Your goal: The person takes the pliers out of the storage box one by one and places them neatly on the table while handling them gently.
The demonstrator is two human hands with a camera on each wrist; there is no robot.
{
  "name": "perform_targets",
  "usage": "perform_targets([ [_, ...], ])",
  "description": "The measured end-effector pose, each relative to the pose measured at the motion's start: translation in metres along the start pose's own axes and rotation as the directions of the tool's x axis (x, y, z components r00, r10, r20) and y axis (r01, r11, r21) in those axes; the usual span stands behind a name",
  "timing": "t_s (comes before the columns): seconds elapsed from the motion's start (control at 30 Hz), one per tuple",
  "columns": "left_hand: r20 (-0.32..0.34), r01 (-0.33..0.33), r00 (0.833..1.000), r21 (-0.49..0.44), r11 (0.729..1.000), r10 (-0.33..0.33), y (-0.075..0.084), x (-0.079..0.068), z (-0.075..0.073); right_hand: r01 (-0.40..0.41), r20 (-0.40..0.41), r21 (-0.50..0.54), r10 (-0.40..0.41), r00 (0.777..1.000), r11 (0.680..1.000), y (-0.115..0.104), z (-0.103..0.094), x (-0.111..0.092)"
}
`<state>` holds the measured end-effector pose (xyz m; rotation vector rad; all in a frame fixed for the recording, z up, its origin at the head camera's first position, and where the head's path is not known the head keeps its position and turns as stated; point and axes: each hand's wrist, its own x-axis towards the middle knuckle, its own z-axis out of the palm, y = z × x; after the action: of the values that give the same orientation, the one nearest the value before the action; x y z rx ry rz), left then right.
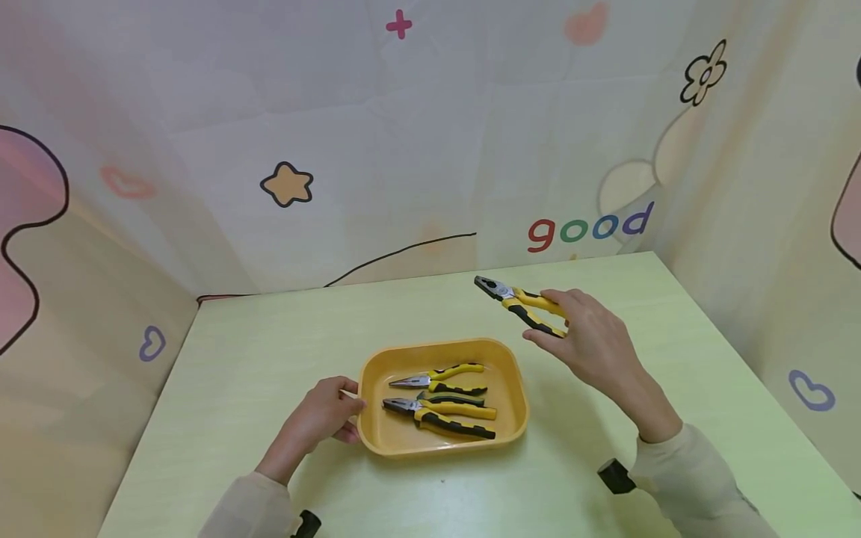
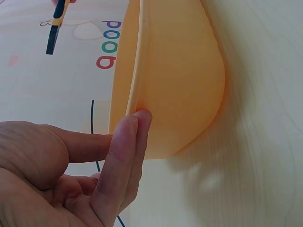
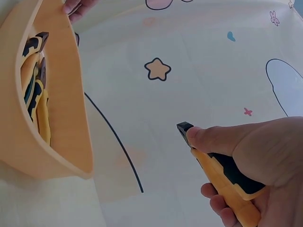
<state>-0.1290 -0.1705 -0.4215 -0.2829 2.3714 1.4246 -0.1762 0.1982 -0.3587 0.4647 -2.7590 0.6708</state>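
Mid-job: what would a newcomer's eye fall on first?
Probably the yellow-black pliers, aloft in the right hand over the table's right. Next, the orange tray near the middle, gripped at its left end by the left hand, more pliers inside. Behind, multicoloured "good" stands out on the backdrop.

Yellow-and-black pliers (image 1: 534, 300), orange tray (image 1: 444, 450), pale green table (image 1: 262, 344)

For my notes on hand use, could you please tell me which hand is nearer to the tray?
Left: the left hand grips the tray at its left end; the right hand holds pliers apart from it, to its right.
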Motion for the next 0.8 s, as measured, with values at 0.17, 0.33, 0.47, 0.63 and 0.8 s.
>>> perform_targets([
  [0.17, 0.001, -0.003, 1.0, -0.004, 1.0, 0.003, -0.001, 0.001, 0.0, -0.039, 0.001, -0.009, 0.039, 0.999, 0.999, 0.007, -0.002, -0.001],
  [0.33, 0.0, -0.013, 1.0, -0.009, 1.0, 0.013, -0.002, 0.001, 0.001, -0.071, -0.006, -0.013, 0.071, 0.997, 0.997, 0.015, -0.003, -0.003],
  [0.47, -0.001, -0.013, 1.0, -0.01, 1.0, 0.013, -0.003, 0.001, 0.002, -0.088, -0.01, -0.014, 0.088, 0.996, 0.996, 0.019, -0.004, -0.005],
  [0.63, 0.005, -0.015, 1.0, -0.018, 1.0, 0.015, -0.003, 0.001, 0.002, -0.116, -0.016, -0.023, 0.116, 0.993, 0.993, 0.025, -0.007, -0.006],
  [0.8, 0.006, -0.016, 1.0, -0.022, 1.0, 0.017, -0.002, 0.001, 0.001, -0.142, -0.028, -0.028, 0.142, 0.99, 0.989, 0.031, -0.01, -0.008],
])
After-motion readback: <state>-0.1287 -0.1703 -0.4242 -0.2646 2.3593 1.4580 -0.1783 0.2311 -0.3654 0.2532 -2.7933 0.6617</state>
